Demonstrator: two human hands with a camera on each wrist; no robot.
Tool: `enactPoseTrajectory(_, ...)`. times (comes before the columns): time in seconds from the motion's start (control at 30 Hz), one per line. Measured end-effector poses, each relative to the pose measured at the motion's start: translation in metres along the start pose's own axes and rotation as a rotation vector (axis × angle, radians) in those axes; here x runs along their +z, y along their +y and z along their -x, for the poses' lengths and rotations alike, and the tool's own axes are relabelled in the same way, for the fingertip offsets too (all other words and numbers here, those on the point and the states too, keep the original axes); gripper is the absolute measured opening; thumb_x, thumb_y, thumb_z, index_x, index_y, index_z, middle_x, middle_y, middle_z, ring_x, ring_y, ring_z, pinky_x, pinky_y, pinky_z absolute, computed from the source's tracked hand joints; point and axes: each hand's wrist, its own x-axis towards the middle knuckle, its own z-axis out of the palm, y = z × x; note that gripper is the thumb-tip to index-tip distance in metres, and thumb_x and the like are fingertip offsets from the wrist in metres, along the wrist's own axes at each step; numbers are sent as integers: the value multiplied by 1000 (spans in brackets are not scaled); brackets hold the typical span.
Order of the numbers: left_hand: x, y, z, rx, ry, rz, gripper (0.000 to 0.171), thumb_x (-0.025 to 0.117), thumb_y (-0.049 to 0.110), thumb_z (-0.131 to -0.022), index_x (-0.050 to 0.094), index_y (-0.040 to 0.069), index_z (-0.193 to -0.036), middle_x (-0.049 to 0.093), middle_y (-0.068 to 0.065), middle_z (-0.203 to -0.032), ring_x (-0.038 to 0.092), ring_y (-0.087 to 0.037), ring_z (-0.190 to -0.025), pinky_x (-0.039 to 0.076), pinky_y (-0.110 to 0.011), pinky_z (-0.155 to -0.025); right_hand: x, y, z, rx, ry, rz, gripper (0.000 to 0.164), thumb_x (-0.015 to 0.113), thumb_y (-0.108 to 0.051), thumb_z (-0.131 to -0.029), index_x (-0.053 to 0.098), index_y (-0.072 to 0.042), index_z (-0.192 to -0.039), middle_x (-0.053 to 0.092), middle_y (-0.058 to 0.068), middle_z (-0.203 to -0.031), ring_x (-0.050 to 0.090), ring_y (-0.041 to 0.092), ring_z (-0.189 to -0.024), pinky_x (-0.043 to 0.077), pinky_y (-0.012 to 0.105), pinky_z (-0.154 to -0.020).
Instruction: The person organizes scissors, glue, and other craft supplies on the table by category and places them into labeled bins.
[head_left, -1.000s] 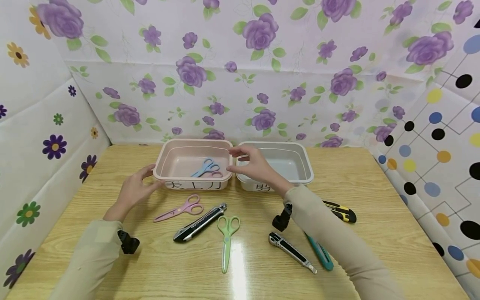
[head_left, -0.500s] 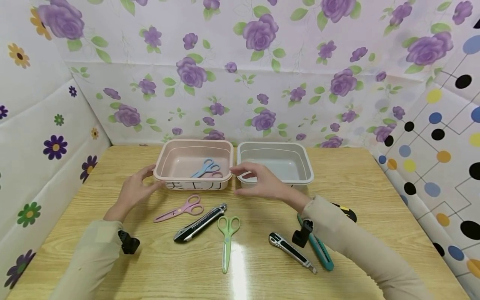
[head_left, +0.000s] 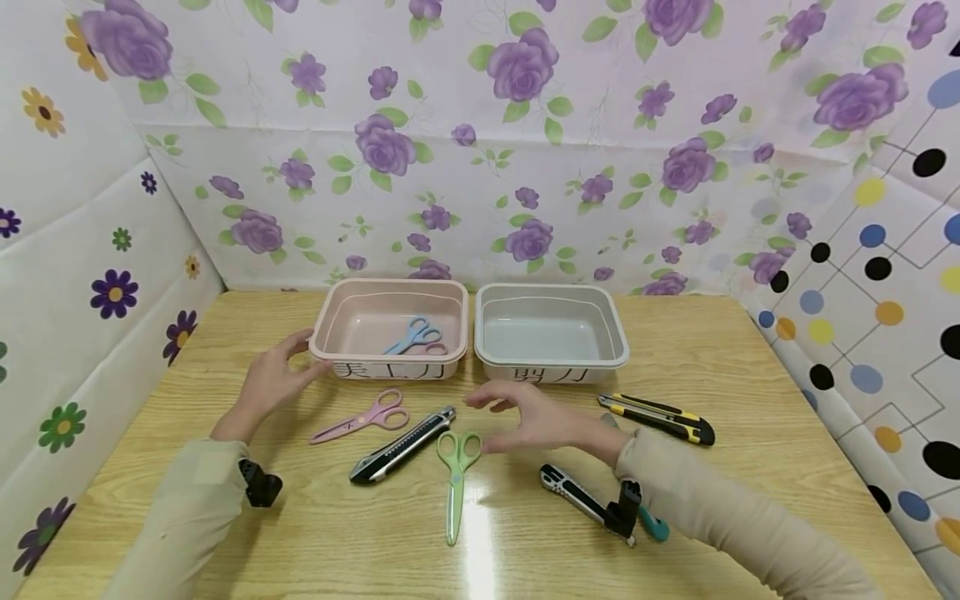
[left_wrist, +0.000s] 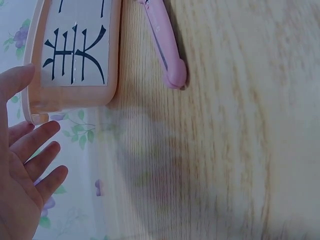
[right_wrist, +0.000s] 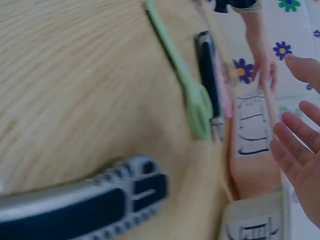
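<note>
My left hand (head_left: 273,383) touches the left front corner of a pink plastic bin (head_left: 360,359), its thumb (left_wrist: 17,80) at the rim and the other fingers loosely extended. Two pairs of scissors lie inside that bin, one blue (head_left: 415,333) and one pink (head_left: 435,349). My right hand (head_left: 536,417) hovers over the table with nothing in it, its fingers spread. Close to its thumb are the green scissors (head_left: 456,483). Pink scissors (head_left: 363,417) and a black utility knife (head_left: 402,446) lie to its left. A grey bin (head_left: 551,367) stands behind it.
A silver-and-black utility knife (head_left: 573,492) and a mostly hidden teal one (head_left: 655,525) lie under my right wrist. A yellow-and-black utility knife (head_left: 660,417) rests further right. Patterned cloth walls (head_left: 480,208) enclose the wooden table at the back and sides.
My right hand has drawn back from the rims between the two bins toward the front, over the table. My left hand has stayed at the pink bin's corner.
</note>
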Motion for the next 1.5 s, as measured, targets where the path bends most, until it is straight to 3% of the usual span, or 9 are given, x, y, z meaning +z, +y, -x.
enactPoseTrajectory(0.17,0,1,1,-3,0,2,74,60,45,-84,37,-3,-135,51,-27,-124,44,-46,-114,35,-62,-89,10,10,1,11,-61,28,58,75,-19,-74,51,-6,-126,53,7,-126,49,17,-113,42,34,-93)
enactPoseTrajectory(0.7,-2,4,1,-5,-7,-5,73,60,44,-84,37,-3,-135,50,-27,-124,43,-47,-115,35,-62,-88,27,33,-18,42,-127,56,61,78,-11,-68,53,-5,-123,53,6,-122,49,20,-112,42,34,-93)
enactPoseTrajectory(1.07,-1,2,0,6,-1,-4,73,61,43,-84,37,-3,-135,51,-27,-123,43,-47,-114,35,-62,-89,34,31,-28,10,-233,187,55,79,-10,-65,59,-5,-116,54,5,-116,51,15,-103,40,21,-90)
enactPoseTrajectory(1.27,1,0,-1,3,-1,6,73,61,44,-84,38,-2,-135,51,-26,-124,43,-46,-115,35,-63,-88,37,33,-29,16,-241,269,54,80,-11,-63,61,-6,-113,53,4,-113,50,13,-98,41,18,-87)
enactPoseTrajectory(1.5,-1,2,0,-2,-7,1,74,60,45,-84,37,-3,-136,50,-27,-124,42,-47,-115,35,-62,-88,39,33,-26,7,-238,267,47,76,-4,-63,63,-4,-108,54,5,-107,51,12,-95,42,18,-86)
